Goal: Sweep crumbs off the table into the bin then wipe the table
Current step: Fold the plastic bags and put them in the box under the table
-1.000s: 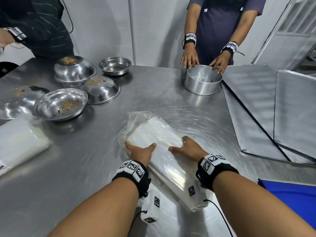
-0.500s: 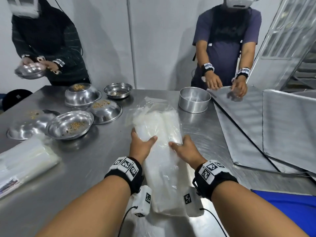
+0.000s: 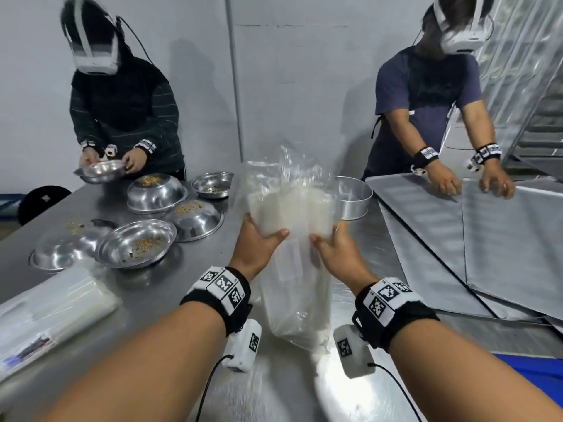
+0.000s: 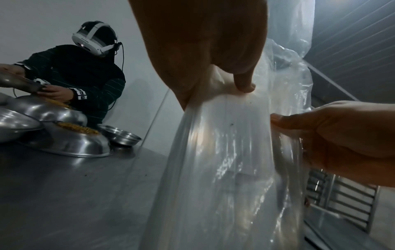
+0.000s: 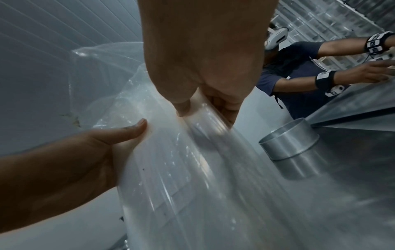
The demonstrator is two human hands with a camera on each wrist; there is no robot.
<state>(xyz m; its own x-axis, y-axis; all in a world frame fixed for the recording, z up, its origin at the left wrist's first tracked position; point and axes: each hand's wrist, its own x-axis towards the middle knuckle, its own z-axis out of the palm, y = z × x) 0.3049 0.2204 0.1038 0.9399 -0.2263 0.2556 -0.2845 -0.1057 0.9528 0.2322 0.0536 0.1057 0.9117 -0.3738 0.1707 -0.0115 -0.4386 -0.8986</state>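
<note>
A clear plastic packet of stacked bags (image 3: pixel 292 208) stands upright over the steel table (image 3: pixel 182 300), its lower end close to the surface. My left hand (image 3: pixel 265 229) grips its left side, thumb in front and fingers behind. On the packet's right side, my right hand (image 3: pixel 330 239) grips the same way. In the left wrist view the left hand (image 4: pixel 213 67) pinches the packet (image 4: pixel 224 160); in the right wrist view the right hand (image 5: pixel 203 67) pinches the packet's edge (image 5: pixel 192 169). Brown crumbs lie in a steel bowl (image 3: pixel 137 248) at the left.
Upturned bowls (image 3: pixel 157 193) with crumbs on top and a small bowl (image 3: pixel 211 185) sit at the back left. A round tin (image 3: pixel 355 199) stands behind the packet. Another packet (image 3: pixel 51 309) lies at the left edge. Metal sheets (image 3: pixel 487 245) cover the right. Two people work opposite.
Both hands have raised the packet from lying flat on the table to upright. The person opposite moved their hands from the tin to the metal sheets.
</note>
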